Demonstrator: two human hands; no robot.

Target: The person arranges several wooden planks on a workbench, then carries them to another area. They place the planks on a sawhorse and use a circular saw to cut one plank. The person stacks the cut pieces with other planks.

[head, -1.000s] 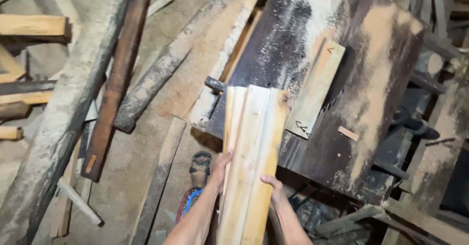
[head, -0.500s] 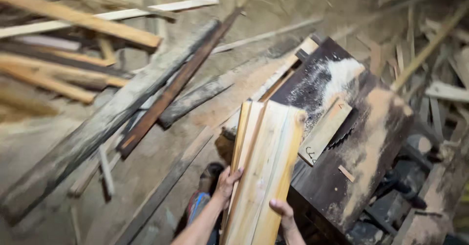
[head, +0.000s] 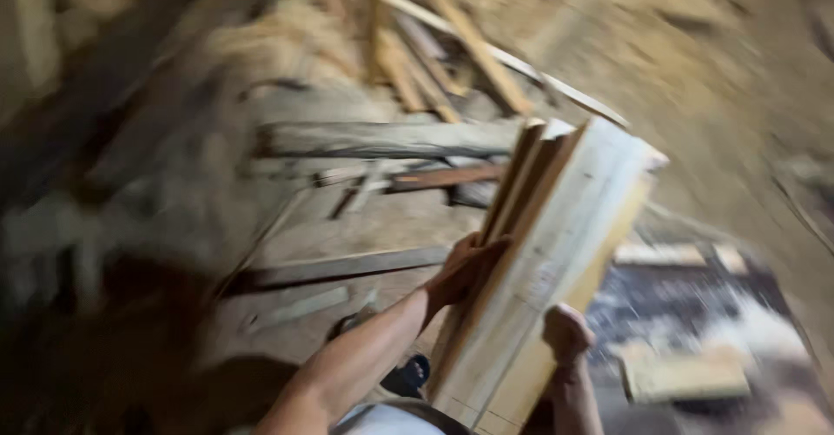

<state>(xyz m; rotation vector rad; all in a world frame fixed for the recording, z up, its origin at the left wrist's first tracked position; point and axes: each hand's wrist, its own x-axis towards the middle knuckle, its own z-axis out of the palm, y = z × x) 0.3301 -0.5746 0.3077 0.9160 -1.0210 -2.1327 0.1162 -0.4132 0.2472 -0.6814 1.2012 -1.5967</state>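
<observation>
**Carrying a bundle of boards, two-handed**

Centre right of the frame: the stack of pale boards (head: 547, 253) tilts up toward the upper right. The left hand (head: 465, 270) clasps its left edge; the right hand (head: 566, 332) clamps its lower right edge. Scrap timber (head: 382, 140) litters the floor. Squeezing both edges evenly should stop the boards fanning.
</observation>
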